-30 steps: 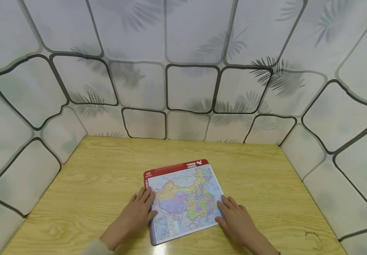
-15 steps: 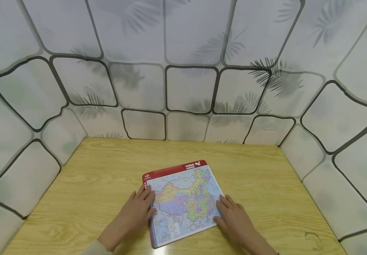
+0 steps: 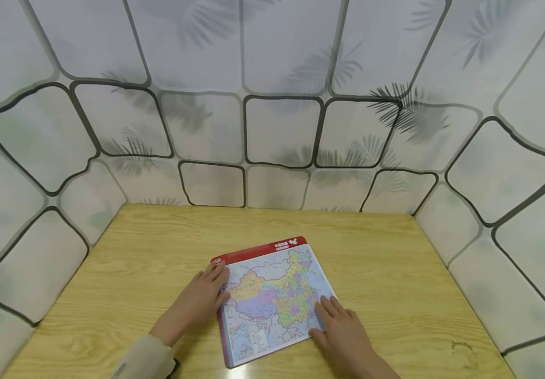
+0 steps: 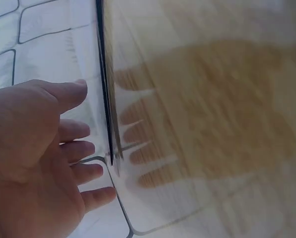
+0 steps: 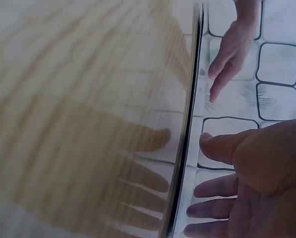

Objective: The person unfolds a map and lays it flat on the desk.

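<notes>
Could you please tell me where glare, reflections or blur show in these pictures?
Head: bright glare on the table by the near edge of the map; left wrist: blurred table mirroring the left grip; right wrist: likewise with the right grip.

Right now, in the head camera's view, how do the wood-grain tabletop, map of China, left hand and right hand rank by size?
1. Wood-grain tabletop
2. Map of China
3. Left hand and right hand: too alike to rank.
</notes>
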The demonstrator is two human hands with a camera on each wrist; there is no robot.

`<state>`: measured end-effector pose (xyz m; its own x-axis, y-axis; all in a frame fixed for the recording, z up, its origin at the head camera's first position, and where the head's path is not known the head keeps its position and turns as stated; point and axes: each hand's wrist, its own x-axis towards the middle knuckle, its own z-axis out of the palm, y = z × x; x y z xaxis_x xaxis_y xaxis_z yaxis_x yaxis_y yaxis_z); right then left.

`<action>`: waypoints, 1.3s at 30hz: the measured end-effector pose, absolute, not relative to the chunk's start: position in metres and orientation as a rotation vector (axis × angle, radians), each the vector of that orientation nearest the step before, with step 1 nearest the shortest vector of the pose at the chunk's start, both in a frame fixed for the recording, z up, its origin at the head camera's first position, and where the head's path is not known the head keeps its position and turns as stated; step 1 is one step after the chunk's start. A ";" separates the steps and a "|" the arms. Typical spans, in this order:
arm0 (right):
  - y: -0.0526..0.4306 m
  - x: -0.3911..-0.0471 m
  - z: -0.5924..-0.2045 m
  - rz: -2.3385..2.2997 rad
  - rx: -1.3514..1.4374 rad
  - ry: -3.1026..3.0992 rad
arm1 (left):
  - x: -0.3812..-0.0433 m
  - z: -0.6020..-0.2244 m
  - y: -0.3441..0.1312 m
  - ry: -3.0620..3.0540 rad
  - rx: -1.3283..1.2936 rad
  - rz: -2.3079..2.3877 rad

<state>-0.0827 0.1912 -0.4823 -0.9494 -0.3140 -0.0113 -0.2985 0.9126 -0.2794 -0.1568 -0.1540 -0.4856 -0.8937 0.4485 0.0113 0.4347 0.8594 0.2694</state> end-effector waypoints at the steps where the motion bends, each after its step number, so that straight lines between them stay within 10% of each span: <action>1: 0.191 -0.082 -0.483 -0.424 -0.479 3.010 | -0.158 -0.486 -0.154 2.967 0.696 0.412; 39: 0.206 -0.101 -0.484 -0.429 -0.518 3.024 | -0.129 -0.489 -0.154 2.957 0.701 0.453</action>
